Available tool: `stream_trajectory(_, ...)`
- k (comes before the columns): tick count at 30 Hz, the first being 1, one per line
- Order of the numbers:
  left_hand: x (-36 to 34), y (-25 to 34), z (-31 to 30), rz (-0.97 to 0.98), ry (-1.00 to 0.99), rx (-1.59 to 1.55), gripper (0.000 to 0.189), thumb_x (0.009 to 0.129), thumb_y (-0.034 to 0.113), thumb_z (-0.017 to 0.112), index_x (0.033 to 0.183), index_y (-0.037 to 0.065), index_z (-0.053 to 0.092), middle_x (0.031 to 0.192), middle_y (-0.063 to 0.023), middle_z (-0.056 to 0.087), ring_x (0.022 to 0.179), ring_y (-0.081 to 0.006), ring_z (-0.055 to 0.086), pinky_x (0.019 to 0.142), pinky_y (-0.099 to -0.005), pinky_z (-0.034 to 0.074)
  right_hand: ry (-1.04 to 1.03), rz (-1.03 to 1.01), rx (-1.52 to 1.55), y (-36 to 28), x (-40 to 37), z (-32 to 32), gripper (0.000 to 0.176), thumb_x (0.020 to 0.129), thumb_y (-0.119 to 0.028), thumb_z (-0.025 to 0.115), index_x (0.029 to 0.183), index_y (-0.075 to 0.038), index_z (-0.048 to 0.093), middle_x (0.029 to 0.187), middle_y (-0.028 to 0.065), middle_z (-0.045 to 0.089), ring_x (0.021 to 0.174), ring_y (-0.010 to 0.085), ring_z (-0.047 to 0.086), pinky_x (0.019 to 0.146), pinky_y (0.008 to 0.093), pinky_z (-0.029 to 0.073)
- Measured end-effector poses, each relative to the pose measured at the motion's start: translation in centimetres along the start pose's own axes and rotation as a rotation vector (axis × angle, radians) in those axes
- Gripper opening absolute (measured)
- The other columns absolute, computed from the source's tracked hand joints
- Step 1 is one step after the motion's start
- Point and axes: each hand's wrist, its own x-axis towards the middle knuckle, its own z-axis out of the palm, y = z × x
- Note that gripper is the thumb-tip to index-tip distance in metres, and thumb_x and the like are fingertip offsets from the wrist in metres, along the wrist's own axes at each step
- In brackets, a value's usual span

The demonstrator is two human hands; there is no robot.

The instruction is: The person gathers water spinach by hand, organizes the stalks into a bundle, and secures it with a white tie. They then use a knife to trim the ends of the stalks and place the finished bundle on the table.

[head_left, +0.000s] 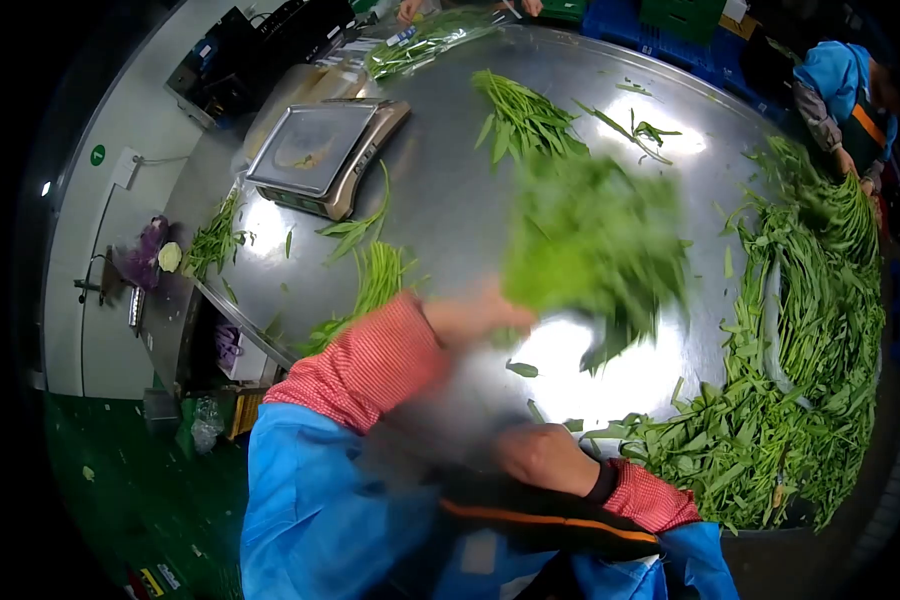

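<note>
A large leafy green bunch (600, 235), blurred by motion, is held up over the steel table (450, 200). My left hand (485, 315), smeared by motion, is at the left end of its stems and grips it. My right hand (550, 458) is near the table's front edge, its fingers curled closed; what they hold, if anything, is hidden. A smaller bunch of stems (380, 280) lies beyond my left sleeve. Another bunch (520, 115) lies farther back on the table.
A weighing scale (315, 150) stands at the back left. A big heap of greens (790, 350) covers the right side. Co-worker's hands (850, 165) touch its far end. Another person's hands (410, 10) are by a bagged bunch (430, 42) at the back.
</note>
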Motion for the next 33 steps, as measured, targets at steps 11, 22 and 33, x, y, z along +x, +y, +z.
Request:
stream_trajectory(11, -1.1, -5.8, 10.1, -0.208, -0.355, -0.22, 0.032, 0.073, 0.009, 0.066, 0.103, -0.001, 0.063, 0.086, -0.0095, 0.066, 0.081, -0.015, 0.058, 0.072, -0.028, 0.046, 0.008, -0.023, 0.073, 2.0, -0.6, 2.6, 0.018, 0.081, -0.009, 0.054, 0.097, -0.003, 0.059, 0.092, 0.0104, 0.062, 0.084, 0.0263, 0.063, 0.071, 0.034, 0.052)
stream_trajectory(22, 5.2, 5.8, -3.7, 0.827, 0.402, 1.482, 0.04, 0.073, 0.013, 0.057, 0.113, 0.013, 0.057, 0.073, -0.0093, 0.054, 0.069, -0.0268, 0.058, 0.062, -0.0397, 0.046, -0.003, -0.044, -0.143, 3.2, -1.1, 2.2, 0.02, 0.082, -0.017, 0.063, 0.099, -0.008, 0.062, 0.089, 0.0088, 0.066, 0.072, 0.0244, 0.065, 0.06, 0.0337, 0.053)
stream_trajectory(33, 6.4, -4.0, -13.1, 0.576, 0.432, 1.88, 0.043, 0.077, 0.009, 0.054, 0.119, 0.013, 0.054, 0.079, -0.0063, 0.051, 0.069, -0.0224, 0.057, 0.065, -0.0368, 0.044, 0.041, 0.1, -0.143, 5.4, -1.5, 4.0, 0.01, 0.081, -0.016, 0.061, 0.088, -0.009, 0.058, 0.075, 0.0083, 0.058, 0.066, 0.0255, 0.06, 0.055, 0.0354, 0.049)
